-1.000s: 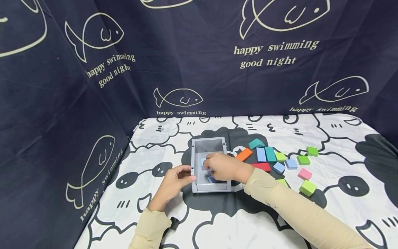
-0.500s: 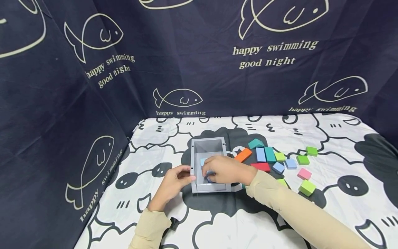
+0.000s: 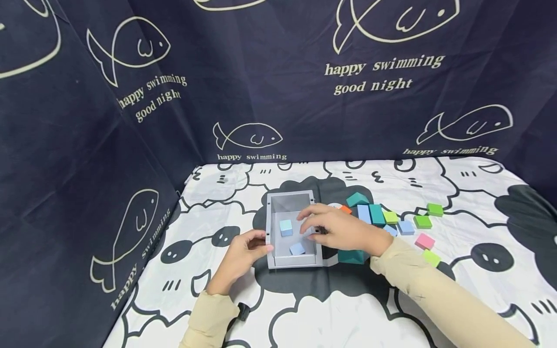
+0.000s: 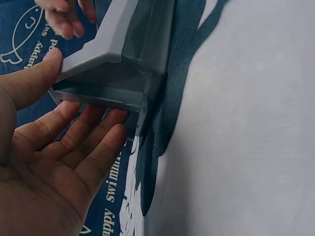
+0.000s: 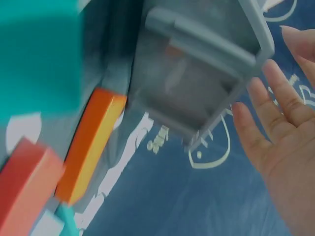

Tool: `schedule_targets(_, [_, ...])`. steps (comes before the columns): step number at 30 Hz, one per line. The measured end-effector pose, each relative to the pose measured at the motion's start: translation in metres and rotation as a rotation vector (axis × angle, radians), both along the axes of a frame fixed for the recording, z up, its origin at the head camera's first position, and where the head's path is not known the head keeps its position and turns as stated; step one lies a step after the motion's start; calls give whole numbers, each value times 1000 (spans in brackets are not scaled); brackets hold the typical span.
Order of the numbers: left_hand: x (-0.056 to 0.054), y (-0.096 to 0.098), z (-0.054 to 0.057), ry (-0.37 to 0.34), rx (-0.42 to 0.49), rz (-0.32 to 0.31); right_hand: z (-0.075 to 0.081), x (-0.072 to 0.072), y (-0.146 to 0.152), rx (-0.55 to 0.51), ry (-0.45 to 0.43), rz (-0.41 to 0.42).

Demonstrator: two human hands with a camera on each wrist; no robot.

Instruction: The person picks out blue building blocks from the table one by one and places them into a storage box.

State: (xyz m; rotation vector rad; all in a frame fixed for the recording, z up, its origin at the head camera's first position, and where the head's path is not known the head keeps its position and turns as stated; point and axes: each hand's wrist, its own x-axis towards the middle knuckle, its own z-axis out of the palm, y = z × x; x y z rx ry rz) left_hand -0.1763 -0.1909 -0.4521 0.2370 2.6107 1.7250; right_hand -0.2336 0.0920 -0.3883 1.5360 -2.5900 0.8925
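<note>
The left hand (image 3: 240, 260) pinched the gray box (image 3: 296, 262); the right hand (image 3: 345, 229), fingers apart and holding nothing, hovered over its side — the navy cloth (image 3: 261, 72) behind read "happy swimming good night".

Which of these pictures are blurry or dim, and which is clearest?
Head view: brightest and clearest, the gray box crisp-edged; left wrist view: dimmer, with soft gray shading on the white cloth; right wrist view: haziest, the teal block and red block blurred.
</note>
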Motion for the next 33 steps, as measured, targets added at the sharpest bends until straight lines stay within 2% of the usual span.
schedule_targets(11, [-2,1,2,-13,13,2,2,-9,54,-59,-32,-182])
schedule_targets(21, [-1,0,2,-25,20,11,-2,-18,83,84,5,-389])
schedule_targets(27, [0,-1,0,-9,14,6,-11,-29,92,128,-48,-434])
schedule_targets(33, [0,-1,-1,7,13,-16,-27,-41,100,164,-106,-455])
